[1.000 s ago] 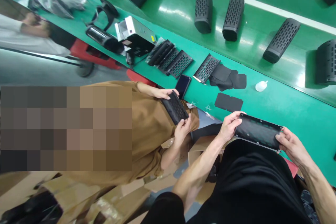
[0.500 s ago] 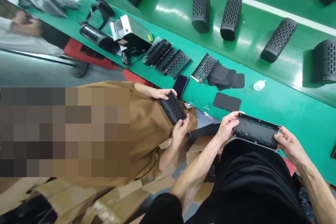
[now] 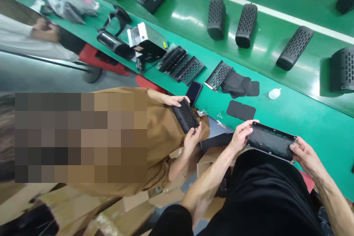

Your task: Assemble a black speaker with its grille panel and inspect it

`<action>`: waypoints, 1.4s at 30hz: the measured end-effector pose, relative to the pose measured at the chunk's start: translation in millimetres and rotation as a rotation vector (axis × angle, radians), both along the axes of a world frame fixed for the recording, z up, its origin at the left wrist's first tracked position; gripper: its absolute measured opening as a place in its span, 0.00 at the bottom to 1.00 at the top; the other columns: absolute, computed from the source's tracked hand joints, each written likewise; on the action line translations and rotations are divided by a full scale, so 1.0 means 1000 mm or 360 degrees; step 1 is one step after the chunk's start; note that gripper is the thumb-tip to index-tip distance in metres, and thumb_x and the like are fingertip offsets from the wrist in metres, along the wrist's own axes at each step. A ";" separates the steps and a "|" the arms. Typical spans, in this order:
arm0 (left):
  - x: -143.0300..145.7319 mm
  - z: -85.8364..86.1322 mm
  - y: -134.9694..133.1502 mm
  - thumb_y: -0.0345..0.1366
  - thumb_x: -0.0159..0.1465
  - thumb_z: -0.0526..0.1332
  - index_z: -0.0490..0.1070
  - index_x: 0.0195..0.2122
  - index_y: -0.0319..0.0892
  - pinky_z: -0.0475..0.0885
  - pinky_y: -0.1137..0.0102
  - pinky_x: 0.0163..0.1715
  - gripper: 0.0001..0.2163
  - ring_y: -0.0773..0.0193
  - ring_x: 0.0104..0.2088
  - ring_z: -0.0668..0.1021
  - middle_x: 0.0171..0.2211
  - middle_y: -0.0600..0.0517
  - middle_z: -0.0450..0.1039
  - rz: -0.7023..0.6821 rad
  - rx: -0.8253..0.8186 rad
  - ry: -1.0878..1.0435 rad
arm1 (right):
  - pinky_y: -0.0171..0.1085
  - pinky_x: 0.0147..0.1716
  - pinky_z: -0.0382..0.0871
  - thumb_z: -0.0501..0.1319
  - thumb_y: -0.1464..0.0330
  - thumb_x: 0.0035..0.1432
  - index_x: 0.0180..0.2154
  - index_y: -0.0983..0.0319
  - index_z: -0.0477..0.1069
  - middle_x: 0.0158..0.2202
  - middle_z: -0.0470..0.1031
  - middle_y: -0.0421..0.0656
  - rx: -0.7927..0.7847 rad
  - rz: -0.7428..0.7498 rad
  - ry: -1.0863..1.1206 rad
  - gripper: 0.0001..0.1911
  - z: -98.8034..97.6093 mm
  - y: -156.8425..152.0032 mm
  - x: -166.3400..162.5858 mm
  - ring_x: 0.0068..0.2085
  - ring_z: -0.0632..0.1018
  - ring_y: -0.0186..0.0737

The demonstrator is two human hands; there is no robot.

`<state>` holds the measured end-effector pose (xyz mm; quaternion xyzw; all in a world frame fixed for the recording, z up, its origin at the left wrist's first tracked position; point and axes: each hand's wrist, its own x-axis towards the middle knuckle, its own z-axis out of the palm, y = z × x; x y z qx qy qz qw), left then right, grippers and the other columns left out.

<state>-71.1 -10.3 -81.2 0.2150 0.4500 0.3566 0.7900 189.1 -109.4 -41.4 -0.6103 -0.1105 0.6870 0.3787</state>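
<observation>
So, a black plastic cover is being held at the near edge of the bench, just above the lap, hollow side facing up, with little tabs visible along both long edges. Its left end is pinched by the left hand, thumb on the inside, and its right end is gripped the same way by the right hand, so both hands are closed on the one piece. Whether the bench is touched by it can't really be told from this angle.

Just beyond it, a flat black sheet has been laid on the bench, with a loose pile of dark sheets a bit farther back, touching or nearly touching a slotted cover. A small white bottle is sat off to the right of those.

Over on the left, a similar black panel is held in both hands by a co-worker in a brown top, near a phone. More slotted panels are lined up past that, and four black speakers are spread along the far green surface.
</observation>
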 end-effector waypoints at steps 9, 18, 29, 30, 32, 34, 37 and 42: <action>0.003 -0.010 -0.002 0.39 0.50 0.76 0.84 0.47 0.38 0.64 0.71 0.33 0.22 0.67 0.28 0.71 0.32 0.51 0.79 0.0027 0.0030 0.0103 | 0.34 0.22 0.74 0.82 0.51 0.51 0.46 0.54 0.76 0.35 0.81 0.40 -0.0037 0.0007 -0.0032 0.28 -0.017 -0.003 0.000 0.27 0.77 0.38; 0.002 -0.004 -0.003 0.40 0.50 0.72 0.85 0.44 0.38 0.65 0.70 0.34 0.20 0.64 0.30 0.73 0.34 0.50 0.79 0.0120 -0.0047 0.0035 | 0.34 0.19 0.73 0.84 0.51 0.45 0.38 0.56 0.74 0.28 0.75 0.36 -0.0062 0.0026 -0.0090 0.28 -0.004 0.010 -0.004 0.23 0.73 0.35; -0.006 0.000 -0.029 0.41 0.52 0.72 0.86 0.45 0.39 0.62 0.70 0.34 0.20 0.66 0.29 0.70 0.32 0.51 0.78 0.0307 -0.0044 0.0123 | 0.35 0.21 0.75 0.83 0.50 0.48 0.35 0.56 0.73 0.26 0.73 0.37 -0.0128 0.0273 0.0025 0.26 -0.021 0.013 0.007 0.24 0.74 0.37; -0.007 -0.001 -0.033 0.41 0.52 0.72 0.86 0.45 0.39 0.63 0.70 0.34 0.20 0.65 0.30 0.71 0.33 0.50 0.79 0.0339 -0.0034 0.0127 | 0.34 0.22 0.75 0.83 0.50 0.48 0.35 0.56 0.74 0.26 0.73 0.37 -0.0123 0.0282 0.0016 0.26 -0.020 0.014 0.005 0.24 0.74 0.36; -0.011 -0.004 -0.042 0.41 0.53 0.72 0.86 0.46 0.39 0.63 0.70 0.35 0.20 0.65 0.30 0.71 0.32 0.51 0.79 0.0383 -0.0032 0.0155 | 0.33 0.21 0.74 0.83 0.50 0.47 0.36 0.56 0.75 0.26 0.72 0.36 -0.0126 0.0321 0.0002 0.27 -0.017 0.017 0.000 0.24 0.74 0.35; -0.014 -0.010 -0.052 0.42 0.55 0.72 0.86 0.48 0.40 0.63 0.70 0.34 0.21 0.65 0.30 0.70 0.31 0.52 0.78 0.0406 -0.0044 0.0208 | 0.33 0.21 0.74 0.84 0.49 0.45 0.38 0.56 0.77 0.25 0.71 0.35 -0.0145 0.0370 -0.0018 0.28 -0.017 0.020 -0.003 0.24 0.74 0.36; -0.016 -0.022 -0.072 0.44 0.57 0.72 0.87 0.49 0.41 0.66 0.69 0.38 0.20 0.61 0.34 0.75 0.33 0.51 0.80 0.0475 -0.0010 0.0366 | 0.32 0.21 0.72 0.84 0.47 0.43 0.38 0.55 0.77 0.25 0.71 0.35 -0.0176 0.0460 -0.0037 0.29 -0.024 0.023 -0.003 0.25 0.74 0.35; -0.012 -0.041 -0.117 0.46 0.57 0.73 0.87 0.45 0.40 0.70 0.65 0.47 0.19 0.50 0.47 0.80 0.46 0.43 0.84 0.0809 -0.0036 0.0368 | 0.33 0.22 0.69 0.81 0.45 0.48 0.36 0.55 0.77 0.24 0.71 0.35 -0.0196 0.0772 -0.0048 0.26 -0.052 0.029 0.004 0.23 0.69 0.34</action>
